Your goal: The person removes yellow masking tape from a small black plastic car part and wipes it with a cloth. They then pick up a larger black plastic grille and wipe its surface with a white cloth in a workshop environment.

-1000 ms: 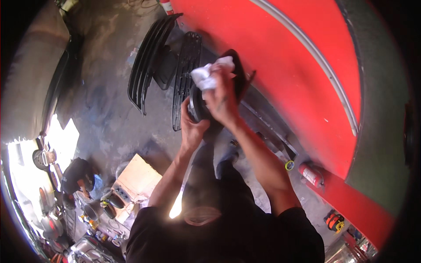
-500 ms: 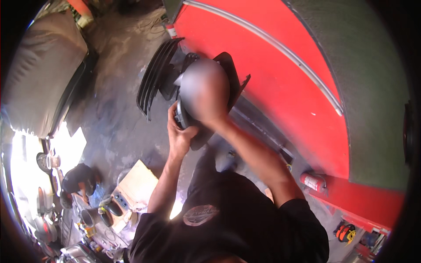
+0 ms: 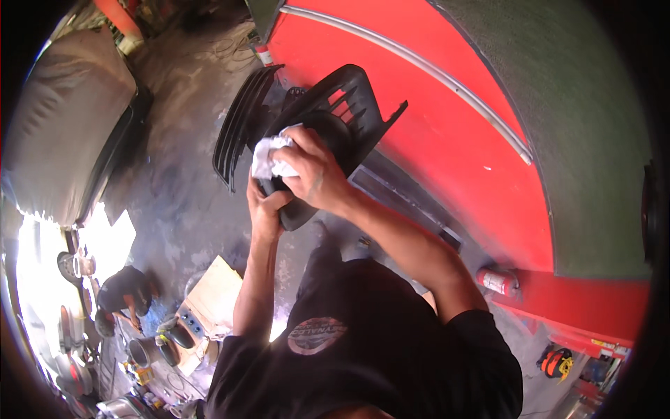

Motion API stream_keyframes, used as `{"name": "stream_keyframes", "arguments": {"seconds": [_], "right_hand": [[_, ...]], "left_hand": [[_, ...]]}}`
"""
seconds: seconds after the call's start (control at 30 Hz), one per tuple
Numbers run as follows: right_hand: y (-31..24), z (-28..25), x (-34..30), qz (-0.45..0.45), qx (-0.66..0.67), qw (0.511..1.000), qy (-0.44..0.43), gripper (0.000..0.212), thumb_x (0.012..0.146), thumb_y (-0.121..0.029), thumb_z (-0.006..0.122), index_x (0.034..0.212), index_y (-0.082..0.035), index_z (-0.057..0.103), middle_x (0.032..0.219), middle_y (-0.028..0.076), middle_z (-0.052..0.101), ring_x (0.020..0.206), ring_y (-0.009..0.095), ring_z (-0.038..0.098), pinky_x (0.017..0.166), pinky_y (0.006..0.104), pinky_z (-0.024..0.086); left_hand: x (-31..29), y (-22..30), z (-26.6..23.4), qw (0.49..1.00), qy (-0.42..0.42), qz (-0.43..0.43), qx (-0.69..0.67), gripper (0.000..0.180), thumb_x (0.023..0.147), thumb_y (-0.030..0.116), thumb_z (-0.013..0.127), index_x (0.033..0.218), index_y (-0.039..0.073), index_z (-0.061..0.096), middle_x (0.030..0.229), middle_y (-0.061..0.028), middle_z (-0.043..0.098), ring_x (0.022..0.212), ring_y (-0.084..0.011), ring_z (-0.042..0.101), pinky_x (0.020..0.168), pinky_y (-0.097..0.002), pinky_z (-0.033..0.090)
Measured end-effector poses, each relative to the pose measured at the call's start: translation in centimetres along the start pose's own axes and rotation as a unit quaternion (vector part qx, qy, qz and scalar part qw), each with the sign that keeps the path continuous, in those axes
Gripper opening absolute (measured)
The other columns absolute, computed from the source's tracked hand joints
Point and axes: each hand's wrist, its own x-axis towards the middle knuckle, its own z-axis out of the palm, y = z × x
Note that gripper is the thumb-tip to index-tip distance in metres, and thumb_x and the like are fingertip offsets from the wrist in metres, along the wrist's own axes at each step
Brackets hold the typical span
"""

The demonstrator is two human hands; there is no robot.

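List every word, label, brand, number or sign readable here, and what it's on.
Black shirt: pale round chest print with lettering; wording withheld.
Red fire extinguisher: whitish label, too small to read.
Black part in hand: no text I can make out.
White cloth: none visible.

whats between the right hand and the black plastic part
A crumpled white cloth, bunched under the fingers of the right hand, lies between it and the black plastic part; the head view shows this.

White lower-left glare, black vignette, bent edges
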Motion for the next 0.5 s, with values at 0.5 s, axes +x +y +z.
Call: {"name": "stream_keyframes", "arguments": {"seconds": [0.5], "right_hand": [[0.5, -8.2, 3.8, -0.047, -0.221, 0.973, -0.04, 0.034, 0.073, 0.004, 0.072, 0.106, -0.005, 0.075, 0.122, 0.012, 0.062, 0.108, 0.035, 0.06, 0.091, 0.0489, 0.054]], "left_hand": [[-1.3, 3.1, 1.8, 0.992, -0.054, 0.05, 0.106, 0.092, 0.062, -0.004, 0.062, 0.152, -0.007, 0.045, 0.108, -0.0125, 0.074, 0.101, -0.0228, 0.073, 0.099, -0.0338, 0.055]]}}
